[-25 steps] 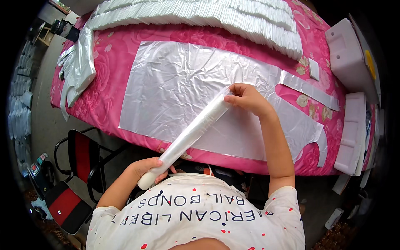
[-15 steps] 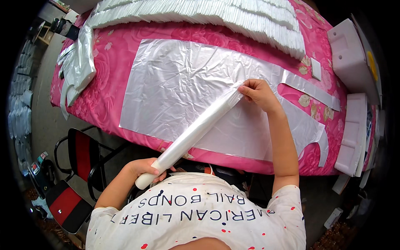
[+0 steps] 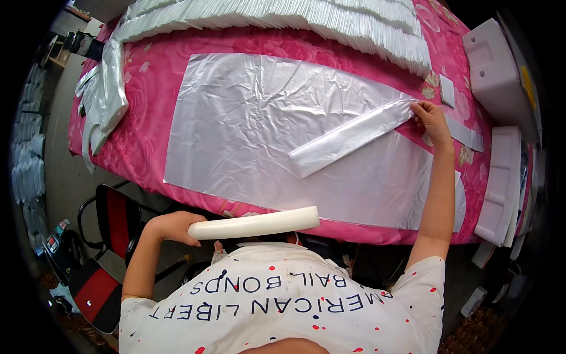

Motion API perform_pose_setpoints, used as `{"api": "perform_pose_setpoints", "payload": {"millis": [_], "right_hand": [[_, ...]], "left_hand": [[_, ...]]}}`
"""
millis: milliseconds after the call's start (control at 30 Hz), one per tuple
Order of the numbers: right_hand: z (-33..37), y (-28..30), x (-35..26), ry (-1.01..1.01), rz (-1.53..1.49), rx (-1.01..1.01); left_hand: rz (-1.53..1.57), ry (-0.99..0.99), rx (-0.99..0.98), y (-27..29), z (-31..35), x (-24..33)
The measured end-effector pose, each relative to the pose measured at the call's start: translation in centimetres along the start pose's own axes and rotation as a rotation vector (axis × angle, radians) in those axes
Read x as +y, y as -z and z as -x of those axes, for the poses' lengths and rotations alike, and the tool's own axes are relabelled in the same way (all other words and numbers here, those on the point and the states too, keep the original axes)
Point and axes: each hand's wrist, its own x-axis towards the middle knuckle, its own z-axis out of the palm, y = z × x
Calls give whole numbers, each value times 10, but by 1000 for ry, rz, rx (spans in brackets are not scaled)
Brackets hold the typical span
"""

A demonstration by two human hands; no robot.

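Observation:
In my left hand [image 3: 178, 227] is one end of a smooth off-white tube [image 3: 259, 223], held level just off the table's near edge. My right hand [image 3: 431, 120] pinches the far right end of a long, flat-folded strip of clear plastic film [image 3: 354, 138]. That strip slants down toward the middle of the table, and its lower end lies apart from the tube. Beneath it spreads a wrinkled translucent plastic apron [image 3: 224, 130], its strap [image 3: 466, 134] sticking out past my right wrist.
Long rows of folded white plastic [image 3: 283, 17] line the back of the pink flowered table cover [image 3: 147, 88]. Loose plastic [image 3: 112, 88] hangs over the left corner. White foam boxes [image 3: 498, 76] stand at the right. A red-and-black chair [image 3: 112, 218] is at the left.
The tube has come out of the film that was around it and swung level. My right hand has moved right with the film, which now lies flattened on the apron.

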Motion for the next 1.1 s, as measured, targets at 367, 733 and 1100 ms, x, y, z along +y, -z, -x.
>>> {"api": "perform_pose_setpoints", "payload": {"millis": [367, 733, 1100], "right_hand": [[-22, -63, -32, 66, -5, -272], [-37, -62, -39, -5, 83, -376], [99, -139, -54, 573, 593, 9]], "left_hand": [[-865, -742, 752, 64, -94, 148], [-959, -866, 393, 15, -123, 127], [-903, -748, 542, -40, -132, 125]]}}
